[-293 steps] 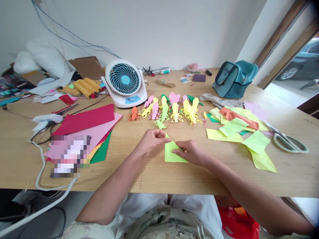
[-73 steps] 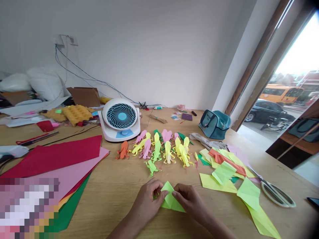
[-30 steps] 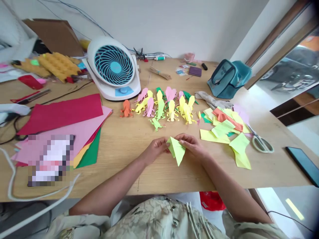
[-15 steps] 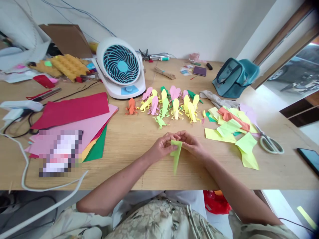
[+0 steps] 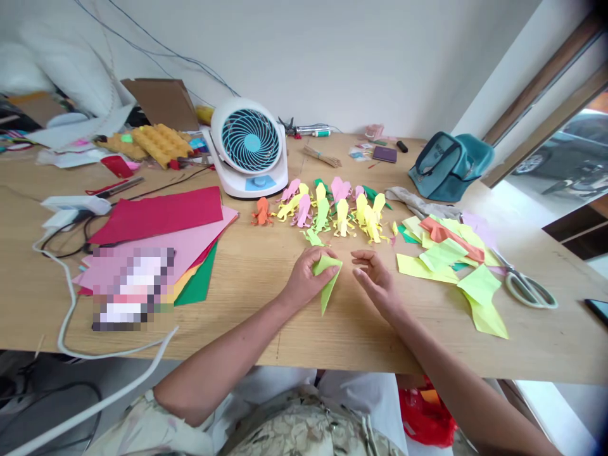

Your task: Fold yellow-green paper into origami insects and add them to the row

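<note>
My left hand (image 5: 311, 277) pinches a folded piece of yellow-green paper (image 5: 329, 288), its thumb lying across the front and a narrow point hanging down. Just to the right, my right hand (image 5: 375, 278) is apart from the paper, fingers spread and curved with nothing in them. Beyond both hands stand several folded paper figures in rows, among them an orange figure (image 5: 261, 212), a light green figure (image 5: 313, 237) and a yellow figure (image 5: 342, 217).
On the right lie loose paper pieces (image 5: 427, 269) and scissors (image 5: 529, 288). Coloured sheets (image 5: 156, 218) are stacked at left, with a blurred-out object on them. A white fan (image 5: 251, 145) stands behind, a teal bag (image 5: 449, 168) at back right. A white cable (image 5: 66, 329) crosses the left front edge.
My right hand has let go of the folded paper and moved right, its fingers opening. The left hand keeps the paper, now turned. The whole view has shifted slightly.
</note>
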Action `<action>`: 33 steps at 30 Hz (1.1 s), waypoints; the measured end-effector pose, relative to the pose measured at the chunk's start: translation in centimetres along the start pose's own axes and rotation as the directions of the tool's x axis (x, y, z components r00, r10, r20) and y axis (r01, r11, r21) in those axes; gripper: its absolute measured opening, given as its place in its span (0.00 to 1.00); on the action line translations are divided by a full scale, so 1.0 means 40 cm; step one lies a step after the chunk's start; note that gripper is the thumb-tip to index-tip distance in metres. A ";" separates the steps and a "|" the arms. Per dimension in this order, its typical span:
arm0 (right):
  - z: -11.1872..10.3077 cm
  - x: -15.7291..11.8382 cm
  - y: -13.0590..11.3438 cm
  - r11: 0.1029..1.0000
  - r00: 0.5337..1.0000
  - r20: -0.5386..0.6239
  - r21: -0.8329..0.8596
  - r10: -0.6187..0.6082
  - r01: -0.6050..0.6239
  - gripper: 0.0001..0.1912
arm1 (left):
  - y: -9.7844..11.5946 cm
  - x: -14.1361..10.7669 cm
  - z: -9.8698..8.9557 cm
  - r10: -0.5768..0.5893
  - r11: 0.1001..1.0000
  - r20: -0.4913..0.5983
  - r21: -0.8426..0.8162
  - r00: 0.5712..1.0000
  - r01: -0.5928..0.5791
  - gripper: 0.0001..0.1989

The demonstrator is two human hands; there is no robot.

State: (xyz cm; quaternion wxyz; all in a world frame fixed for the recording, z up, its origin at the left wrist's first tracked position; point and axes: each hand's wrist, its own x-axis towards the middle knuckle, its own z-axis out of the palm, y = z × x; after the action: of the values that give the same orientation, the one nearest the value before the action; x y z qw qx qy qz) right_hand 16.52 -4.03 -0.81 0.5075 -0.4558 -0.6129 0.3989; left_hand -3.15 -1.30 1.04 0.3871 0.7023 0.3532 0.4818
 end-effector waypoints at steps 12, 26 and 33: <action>0.033 0.006 0.018 0.967 0.971 0.207 0.194 0.123 -0.164 0.22 | -0.007 -0.005 0.023 0.016 0.997 0.000 0.082 1.000 -0.016 0.06; -0.014 0.011 -0.014 0.983 0.971 0.223 -0.141 -0.085 0.118 0.10 | -0.039 0.014 -0.012 -0.182 0.964 0.054 0.205 0.982 0.167 0.07; -0.036 0.007 -0.035 0.961 0.930 0.365 -0.242 -0.036 0.132 0.07 | -0.024 0.009 -0.017 -0.129 0.915 0.153 0.399 0.980 0.058 0.10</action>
State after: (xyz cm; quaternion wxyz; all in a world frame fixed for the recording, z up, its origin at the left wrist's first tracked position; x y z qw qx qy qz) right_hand 17.70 -4.10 0.83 0.3395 -0.4121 -0.7611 0.3682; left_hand -3.83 -0.43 0.50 0.2908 0.7877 0.4402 0.3181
